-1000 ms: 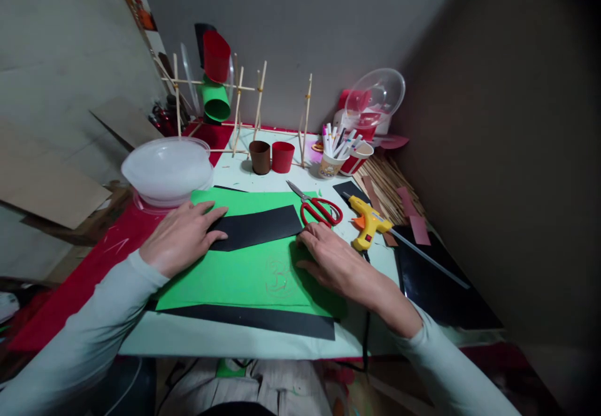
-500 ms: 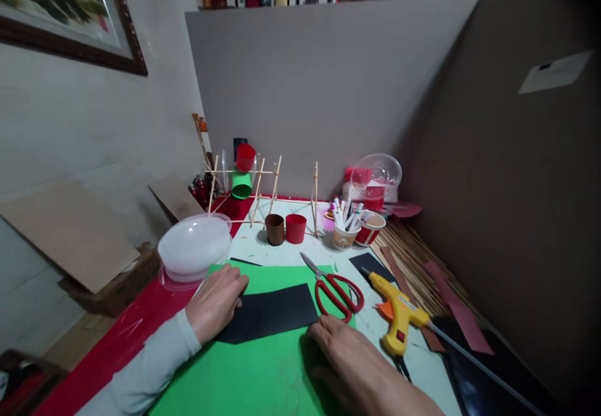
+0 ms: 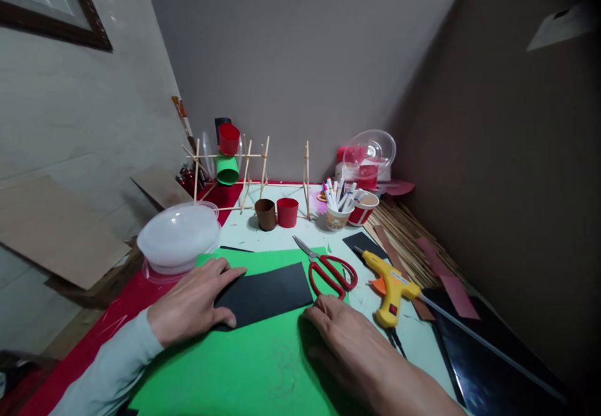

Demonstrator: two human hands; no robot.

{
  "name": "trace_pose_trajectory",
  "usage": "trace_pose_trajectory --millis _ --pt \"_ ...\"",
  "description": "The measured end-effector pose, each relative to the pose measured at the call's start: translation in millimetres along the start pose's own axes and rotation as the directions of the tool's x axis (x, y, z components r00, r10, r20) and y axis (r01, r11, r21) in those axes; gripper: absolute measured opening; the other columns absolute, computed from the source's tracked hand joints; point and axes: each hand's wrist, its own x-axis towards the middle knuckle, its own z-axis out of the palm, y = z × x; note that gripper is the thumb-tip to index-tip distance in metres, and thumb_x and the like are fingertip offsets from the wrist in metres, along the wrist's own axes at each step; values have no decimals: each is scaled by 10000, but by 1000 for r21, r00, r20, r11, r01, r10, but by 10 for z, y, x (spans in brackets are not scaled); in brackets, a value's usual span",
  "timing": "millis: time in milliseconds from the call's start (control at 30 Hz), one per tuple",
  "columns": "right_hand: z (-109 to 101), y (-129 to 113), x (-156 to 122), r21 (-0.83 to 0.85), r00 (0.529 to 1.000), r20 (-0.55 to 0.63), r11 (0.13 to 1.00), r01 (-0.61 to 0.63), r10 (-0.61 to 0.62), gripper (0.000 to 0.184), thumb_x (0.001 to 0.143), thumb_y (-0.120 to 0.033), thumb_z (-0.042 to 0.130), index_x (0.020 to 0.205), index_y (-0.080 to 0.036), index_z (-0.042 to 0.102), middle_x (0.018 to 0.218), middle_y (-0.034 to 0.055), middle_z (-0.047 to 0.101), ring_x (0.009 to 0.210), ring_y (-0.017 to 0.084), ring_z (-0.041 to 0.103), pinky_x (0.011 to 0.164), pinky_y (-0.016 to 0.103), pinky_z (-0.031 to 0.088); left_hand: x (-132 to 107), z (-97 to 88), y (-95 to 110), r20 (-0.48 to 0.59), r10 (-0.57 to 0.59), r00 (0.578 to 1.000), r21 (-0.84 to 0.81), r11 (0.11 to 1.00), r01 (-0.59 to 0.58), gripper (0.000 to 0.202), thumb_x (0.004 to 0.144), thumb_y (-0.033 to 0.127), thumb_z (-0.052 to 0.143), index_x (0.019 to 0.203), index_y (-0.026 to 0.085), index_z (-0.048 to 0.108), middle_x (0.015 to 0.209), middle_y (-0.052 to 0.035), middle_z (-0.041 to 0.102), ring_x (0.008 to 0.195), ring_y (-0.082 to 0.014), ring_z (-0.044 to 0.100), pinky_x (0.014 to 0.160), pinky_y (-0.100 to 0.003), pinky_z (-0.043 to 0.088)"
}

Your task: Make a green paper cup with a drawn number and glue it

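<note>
A black paper strip [image 3: 267,294] lies on a large green sheet [image 3: 244,372] in front of me. My left hand [image 3: 195,300] rests at its left end, index finger and thumb spread apart along the two edges. At the strip's lower right corner is my right hand [image 3: 342,334], its fingers bent and closed together on that corner; the fingertips are partly hidden. Just beyond this hand, red-handled scissors [image 3: 328,273] lie with their blades pointing away to the left. A yellow glue gun [image 3: 392,284] lies further right.
A stick frame [image 3: 251,181] stands at the back, bearing a red and a green paper tube [image 3: 228,170]. Before it are a brown cup [image 3: 265,215] and a red cup [image 3: 287,213]. Markers fill a paper cup [image 3: 337,218]. White plastic bowls [image 3: 178,237] sit left, wooden sticks [image 3: 417,237] right.
My left hand has opened, its thumb and index finger now spread at the strip's left end. My right hand stays at the right corner. The view has tilted down slightly.
</note>
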Motion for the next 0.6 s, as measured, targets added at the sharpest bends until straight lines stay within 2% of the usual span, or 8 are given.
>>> trace_pose_trajectory --millis 100,200,233,333,467,600 --pt "4 38 -37 -11 999 35 999 36 -36 60 906 -107 613 959 -128 631 989 110 666 828 203 608 744 311 463 -22 -27 11 16 39 999 72 997 -40 725 802 406 778 1445 167 541 1179 -149 621 1093 -324 613 927 -416 507" --pt "-6 99 -53 -23 995 65 997 79 -78 51 967 -141 557 960 -134 608 993 113 650 854 208 601 747 316 443 -7 -19 -22 15 27 1000 75 997 -28 668 883 377 668 1479 136 488 1261 -197 568 1156 -380 561 987 -501 447" --pt "-19 114 -52 -19 994 71 996 89 -87 63 976 -146 544 946 -141 599 977 104 644 843 206 593 744 319 436 3 -13 -51 -9 20 1000 91 996 -19 639 899 363 632 1474 124 488 1247 -204 565 1148 -394 556 980 -520 439" --pt "-93 111 -58 20 989 104 994 107 -108 86 993 -151 519 937 -150 584 964 94 627 832 200 582 744 320 429 3 -14 -172 -127 48 991 175 984 -25 593 905 387 568 1438 131 521 1151 -181 594 1080 -390 589 891 -492 475" --pt "-196 15 -125 15 987 140 997 74 -75 52 971 -168 574 1015 -145 590 1032 116 623 888 214 588 752 318 437 -140 -58 -304 -238 -7 971 93 995 30 509 915 464 482 1275 135 626 1083 -168 653 989 -368 637 818 -469 490" --pt "-174 -17 -190 -41 987 126 994 104 -98 25 951 -147 582 940 -157 562 989 102 618 835 202 560 705 317 409 -375 3 -328 -231 -80 970 -82 995 62 399 910 528 469 1090 243 684 1116 -106 729 1009 -354 669 854 -465 487"
